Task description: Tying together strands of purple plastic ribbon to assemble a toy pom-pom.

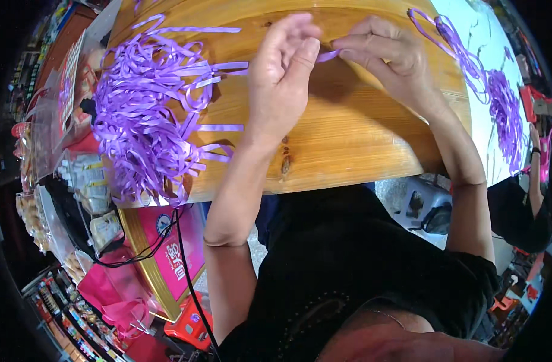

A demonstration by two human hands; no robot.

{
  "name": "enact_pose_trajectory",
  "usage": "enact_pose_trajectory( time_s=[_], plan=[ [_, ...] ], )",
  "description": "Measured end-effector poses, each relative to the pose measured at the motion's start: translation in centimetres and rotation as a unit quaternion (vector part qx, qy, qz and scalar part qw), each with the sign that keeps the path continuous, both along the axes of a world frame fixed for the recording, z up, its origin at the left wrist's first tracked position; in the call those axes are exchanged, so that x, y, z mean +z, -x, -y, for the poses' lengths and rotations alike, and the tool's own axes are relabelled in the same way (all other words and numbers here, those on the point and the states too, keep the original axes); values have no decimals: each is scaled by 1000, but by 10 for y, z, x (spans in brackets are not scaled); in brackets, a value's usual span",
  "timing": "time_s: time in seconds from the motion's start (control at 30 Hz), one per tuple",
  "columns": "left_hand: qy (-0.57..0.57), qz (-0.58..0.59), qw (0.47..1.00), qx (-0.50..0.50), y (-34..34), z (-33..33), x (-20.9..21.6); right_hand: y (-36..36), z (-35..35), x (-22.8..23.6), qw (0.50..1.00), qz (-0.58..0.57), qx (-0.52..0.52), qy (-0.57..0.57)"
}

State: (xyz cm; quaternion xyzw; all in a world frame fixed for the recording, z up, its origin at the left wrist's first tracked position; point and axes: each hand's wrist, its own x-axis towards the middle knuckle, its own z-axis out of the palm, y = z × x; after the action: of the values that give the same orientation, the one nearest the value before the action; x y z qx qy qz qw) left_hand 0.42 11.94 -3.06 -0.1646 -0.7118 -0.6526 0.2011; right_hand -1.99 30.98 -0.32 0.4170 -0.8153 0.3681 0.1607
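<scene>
Pinching a purple ribbon (328, 56) well inside the near edge of the worktop (360, 142), the right hand (399, 60) faced the left hand (282, 81), whose fingers curled, grip unclear, while tangled ribbons (146, 108) by the left edge risked snagging if tugged.

Two bare hands above a wooden table (348, 142). The right hand (393, 57) pinches a purple ribbon (329, 56) between thumb and fingers; the left hand (283, 69), fingers curled, meets its other end, grip unclear. Left: a tangled ribbon heap (146, 114). Right: a second ribbon bundle (504, 105) on a white surface (485, 160). Below: a grey stool (431, 193).
</scene>
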Motion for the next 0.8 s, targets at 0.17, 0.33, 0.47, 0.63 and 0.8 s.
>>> enact_pose_trajectory(
  time_s=[0.17,0.33,0.47,0.63,0.8],
  plan=[
    [-181,302,920,-171,-9,-6,-6,-5,0,-10,989,-137,-42,-26],
    [-151,274,944,-107,-15,-2,-2,-4,-4,-7,998,-47,-37,-19],
    [-154,271,947,-84,-12,5,1,6,-12,-10,997,-38,-49,35],
    [-167,276,942,-97,-12,5,-3,1,1,-6,985,-166,-34,-32],
    [-159,282,939,-114,-15,0,1,3,-7,-19,983,-174,-9,-54]
  ],
)
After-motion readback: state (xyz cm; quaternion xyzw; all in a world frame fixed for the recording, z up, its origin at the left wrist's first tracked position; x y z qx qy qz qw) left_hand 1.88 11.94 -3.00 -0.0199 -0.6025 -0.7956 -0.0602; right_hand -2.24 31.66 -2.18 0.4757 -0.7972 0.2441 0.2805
